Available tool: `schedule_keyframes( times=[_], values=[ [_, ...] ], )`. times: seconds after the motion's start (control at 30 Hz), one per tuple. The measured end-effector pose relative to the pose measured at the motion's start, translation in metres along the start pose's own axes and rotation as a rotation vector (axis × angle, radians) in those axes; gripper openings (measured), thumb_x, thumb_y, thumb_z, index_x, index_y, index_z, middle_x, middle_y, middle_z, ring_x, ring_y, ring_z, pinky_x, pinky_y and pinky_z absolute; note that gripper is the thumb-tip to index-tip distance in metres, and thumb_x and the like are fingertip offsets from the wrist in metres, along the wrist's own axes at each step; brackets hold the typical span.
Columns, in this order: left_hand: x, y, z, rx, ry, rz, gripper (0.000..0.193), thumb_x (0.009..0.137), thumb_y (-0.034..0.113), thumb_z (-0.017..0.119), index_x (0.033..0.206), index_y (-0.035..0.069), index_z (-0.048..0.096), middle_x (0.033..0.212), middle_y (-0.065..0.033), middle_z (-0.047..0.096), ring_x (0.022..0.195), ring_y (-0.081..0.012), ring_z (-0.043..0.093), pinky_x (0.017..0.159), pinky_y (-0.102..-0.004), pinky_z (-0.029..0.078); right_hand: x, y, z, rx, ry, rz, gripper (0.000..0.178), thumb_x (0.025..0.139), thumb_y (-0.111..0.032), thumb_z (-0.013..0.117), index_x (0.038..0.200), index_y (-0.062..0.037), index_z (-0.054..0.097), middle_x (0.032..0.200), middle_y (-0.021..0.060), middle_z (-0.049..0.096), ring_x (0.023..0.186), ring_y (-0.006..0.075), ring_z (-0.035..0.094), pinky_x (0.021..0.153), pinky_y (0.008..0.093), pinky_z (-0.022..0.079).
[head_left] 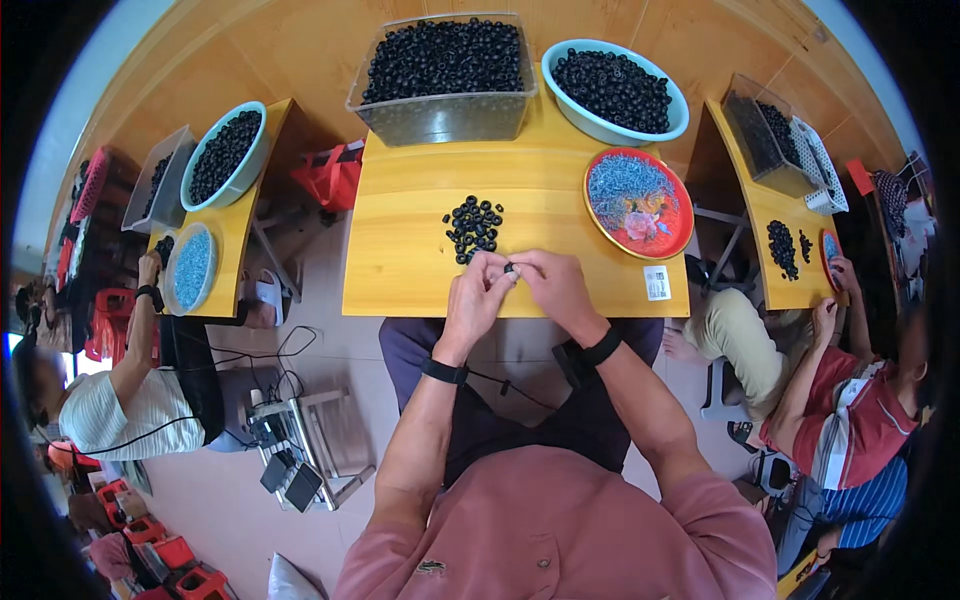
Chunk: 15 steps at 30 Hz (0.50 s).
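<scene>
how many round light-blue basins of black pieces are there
2: one basin on the middle table, far right; another basin on the left table, far end. More may be hidden.

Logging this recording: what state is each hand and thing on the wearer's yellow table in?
Left bare hand: pinching a small round black bead
Right bare hand: up against the left, grip unclear
Loose black beads: spread in a cluster
Clear rectangular plastic bin: uncovered, full of black beads
Light-blue round basin: uncovered, full of black beads
Red round floral tray: partly covered in blue pieces
White rectangular label: flat
</scene>
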<state>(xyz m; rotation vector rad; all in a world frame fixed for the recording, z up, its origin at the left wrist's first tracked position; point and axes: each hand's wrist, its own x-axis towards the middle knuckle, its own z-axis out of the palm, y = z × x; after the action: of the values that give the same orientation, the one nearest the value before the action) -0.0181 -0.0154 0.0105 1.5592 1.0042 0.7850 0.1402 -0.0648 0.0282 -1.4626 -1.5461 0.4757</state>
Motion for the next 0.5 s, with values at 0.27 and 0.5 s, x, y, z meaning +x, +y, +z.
schedule_keyframes(
  times=[0.27,0.5],
  values=[
    [-0.005,0.011,0.0,0.152,-0.001,0.083,0.026,0.092,0.007,0.073,0.115,0.003,0.061,0.075,-0.0049,0.064,0.07,-0.0092,0.059,0.065,-0.0284,0.05,-0.003,0.014,0.01,0.29,0.053,0.271,0.013,0.091,-0.006,0.068,0.101,0.0009,0.065,0.084,0.0097,0.073,0.075,0.0145,0.07,0.069,0.0297,0.054],
    [-0.003,0.012,0.007,0.354,-0.022,0.352,0.025,0.089,0.007,0.075,0.11,0.003,0.063,0.075,-0.0152,0.063,0.066,-0.0318,0.064,0.061,-0.0408,0.051,-0.009,0.035,0.016,0.629,0.013,0.284,0.011,0.089,0.001,0.069,0.092,0.0005,0.059,0.08,0.0042,0.066,0.076,0.0084,0.065,0.068,0.0263,0.053]
  ],
)
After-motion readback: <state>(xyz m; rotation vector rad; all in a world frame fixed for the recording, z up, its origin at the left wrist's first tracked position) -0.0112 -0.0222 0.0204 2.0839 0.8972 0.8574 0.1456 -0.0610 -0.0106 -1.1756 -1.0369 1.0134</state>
